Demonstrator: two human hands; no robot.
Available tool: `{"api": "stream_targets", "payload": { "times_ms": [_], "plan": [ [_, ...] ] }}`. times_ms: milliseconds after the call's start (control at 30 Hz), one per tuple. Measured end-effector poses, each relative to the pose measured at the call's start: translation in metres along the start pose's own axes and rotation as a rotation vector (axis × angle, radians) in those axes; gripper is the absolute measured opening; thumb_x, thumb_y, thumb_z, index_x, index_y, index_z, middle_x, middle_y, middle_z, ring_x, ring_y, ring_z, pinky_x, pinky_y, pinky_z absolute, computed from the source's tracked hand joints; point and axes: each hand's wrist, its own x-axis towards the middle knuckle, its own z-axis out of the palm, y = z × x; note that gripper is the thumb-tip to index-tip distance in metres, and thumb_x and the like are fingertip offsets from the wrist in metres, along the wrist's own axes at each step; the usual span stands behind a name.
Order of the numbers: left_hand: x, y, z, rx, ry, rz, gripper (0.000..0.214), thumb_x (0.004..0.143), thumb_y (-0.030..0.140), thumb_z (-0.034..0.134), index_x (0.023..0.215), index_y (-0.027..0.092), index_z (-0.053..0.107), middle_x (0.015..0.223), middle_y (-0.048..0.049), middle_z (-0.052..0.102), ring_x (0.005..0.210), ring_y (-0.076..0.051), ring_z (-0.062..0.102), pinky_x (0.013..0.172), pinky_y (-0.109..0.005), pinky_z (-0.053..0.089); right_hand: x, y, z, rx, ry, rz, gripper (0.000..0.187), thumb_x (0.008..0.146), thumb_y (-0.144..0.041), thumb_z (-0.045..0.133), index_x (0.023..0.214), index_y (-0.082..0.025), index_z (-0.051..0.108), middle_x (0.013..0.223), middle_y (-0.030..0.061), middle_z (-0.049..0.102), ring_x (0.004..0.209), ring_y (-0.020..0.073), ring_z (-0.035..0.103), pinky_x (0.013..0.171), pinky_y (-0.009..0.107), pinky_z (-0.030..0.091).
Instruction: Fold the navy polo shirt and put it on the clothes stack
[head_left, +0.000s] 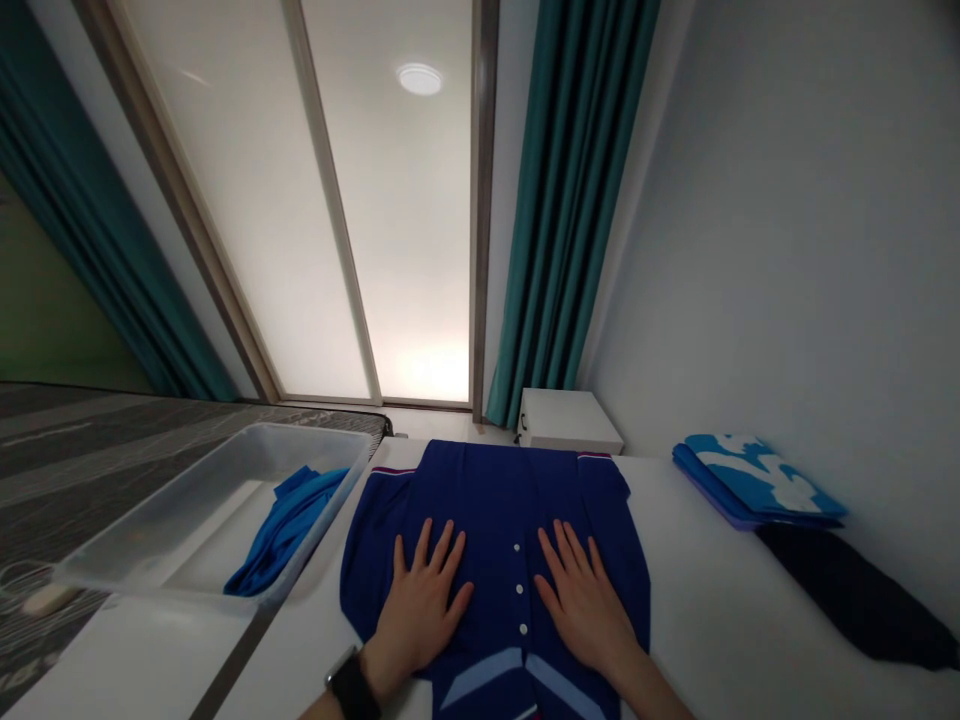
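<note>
Sitting at left: clear plastic bin point(187, 510), crumpled blue cloth point(289, 530) inside, up along the bin's right side. Next, left hand point(424, 605): forearm in from the near edge, black watch point(354, 685) on the wrist, back of hand up, palm down, fingertips toward the far side. Fingers spread with clear gaps, thumb out to the right, holding nothing, laid flat on the left half of the dark blue shirt point(487, 490). Shirt is mid-scene on the white table point(697, 620), front up, white buttons point(519, 589) running far to near between the hands, light blue stripes point(484, 675) at the near end. Right hand point(589, 605): forearm in from near right, angled far and left, palm down on the shirt's right half. Fingers extended, moderately spread, thumb off to the left, nothing gripped. Right of that, well apart from the hand: folded stack point(772, 475), blue and white on top, with a dark cloth point(855, 590) at its near side, reaching right
</note>
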Motion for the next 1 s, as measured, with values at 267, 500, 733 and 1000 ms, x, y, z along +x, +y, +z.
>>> {"api": "stream_targets", "payload": {
  "times_ms": [267, 500, 733, 1000],
  "plan": [
    [0.010, -0.019, 0.005, 0.033, 0.149, 0.051, 0.060, 0.099, 0.049, 0.033, 0.152, 0.022, 0.030, 0.158, -0.0091, 0.028, 0.145, -0.028, 0.026, 0.114, -0.050, 0.029, -0.005, 0.001, -0.006, 0.048, -0.019, 0.029, 0.061, 0.100, -0.051, 0.024, 0.153, -0.020, 0.026, 0.158, 0.0067, 0.028, 0.146, 0.0227, 0.023, 0.119, 0.044, 0.019],
    [0.092, -0.070, -0.004, 0.011, 0.158, -0.095, 0.056, 0.098, 0.040, 0.033, 0.145, 0.009, 0.042, 0.148, -0.0142, 0.045, 0.139, -0.026, 0.040, 0.114, -0.044, 0.033, 0.059, 0.034, -0.015, 0.039, -0.002, 0.055, 0.059, 0.099, -0.040, 0.026, 0.151, -0.012, 0.030, 0.158, 0.0099, 0.027, 0.146, 0.0221, 0.021, 0.119, 0.039, 0.020],
    [0.094, -0.082, 0.006, 0.091, 0.082, -0.274, 0.057, 0.097, 0.041, 0.034, 0.146, 0.013, 0.042, 0.153, -0.0082, 0.039, 0.143, -0.027, 0.032, 0.117, -0.045, 0.023, 0.067, 0.078, -0.005, -0.140, -0.014, 0.356, 0.063, 0.098, -0.043, 0.028, 0.150, -0.008, 0.033, 0.156, 0.0179, 0.028, 0.145, 0.0308, 0.022, 0.118, 0.046, 0.014],
    [0.082, -0.080, -0.003, 0.161, 0.078, -0.313, 0.055, 0.096, 0.042, 0.037, 0.145, 0.018, 0.044, 0.150, -0.0086, 0.044, 0.139, -0.028, 0.037, 0.111, -0.045, 0.027, 0.037, 0.093, -0.012, -0.201, -0.004, 0.393, 0.060, 0.097, -0.043, 0.027, 0.149, -0.014, 0.038, 0.154, 0.0132, 0.036, 0.143, 0.0264, 0.031, 0.116, 0.045, 0.020]
  ]
}}
